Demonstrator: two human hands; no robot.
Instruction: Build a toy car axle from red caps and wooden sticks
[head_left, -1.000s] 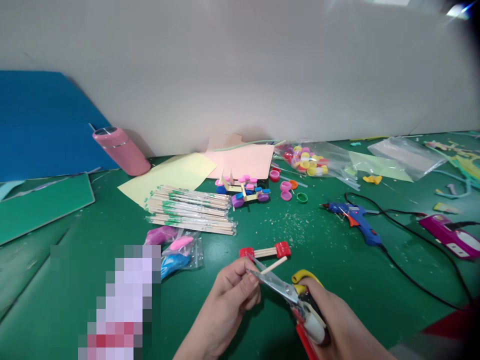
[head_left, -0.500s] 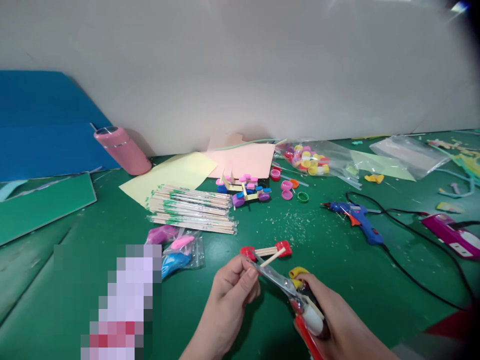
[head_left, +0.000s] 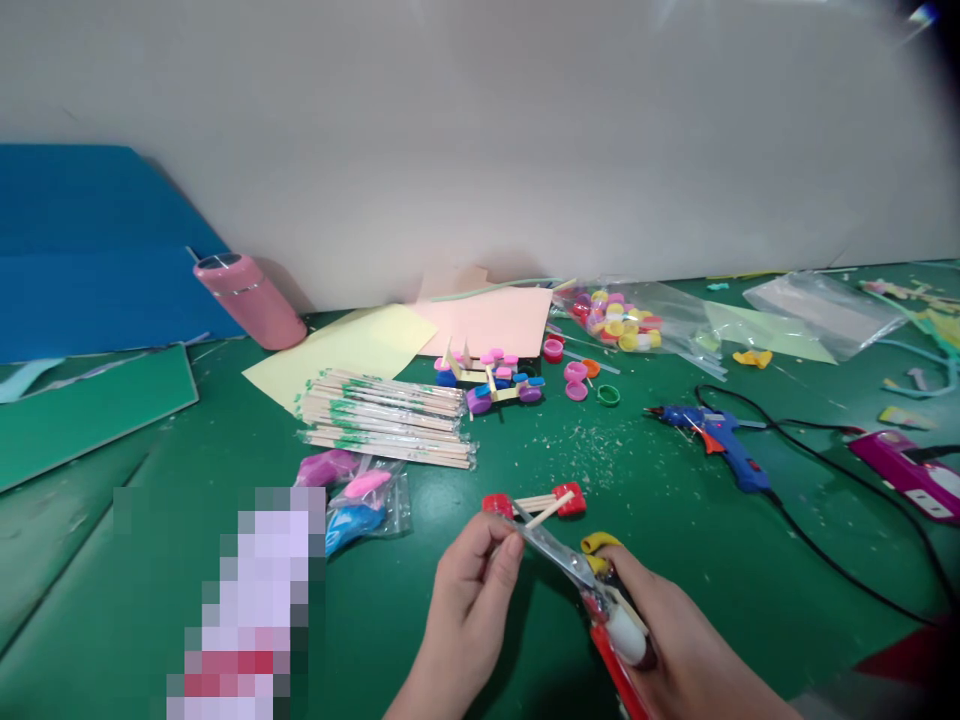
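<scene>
My left hand [head_left: 476,590] is closed, thumb and fingertips pinched on a thin wooden stick [head_left: 551,509]. The stick's free end points up and right, beside the scissor blades. My right hand [head_left: 675,630] is wrapped round a pair of scissors [head_left: 559,558] with red and yellow on the handles. Their blades point up and left, with the tips at my left fingertips. Whether the blades touch the stick I cannot tell. A white rounded piece [head_left: 627,638] shows near the scissor handles. Just beyond, two red caps [head_left: 569,500] joined by wooden sticks lie on the table.
Wrapped chopsticks [head_left: 386,420] and small toy cars [head_left: 502,385] lie farther back. Loose bottle caps [head_left: 576,381] and a bag of caps [head_left: 619,322] are near the wall. To the right are a blue glue gun [head_left: 712,435], its black cord and a purple power strip [head_left: 904,470]. A pink bottle [head_left: 255,305] leans at left.
My left hand has shifted slightly right and down, its grip still pinched. The scissors have barely moved. The whole view has drifted a little.
</scene>
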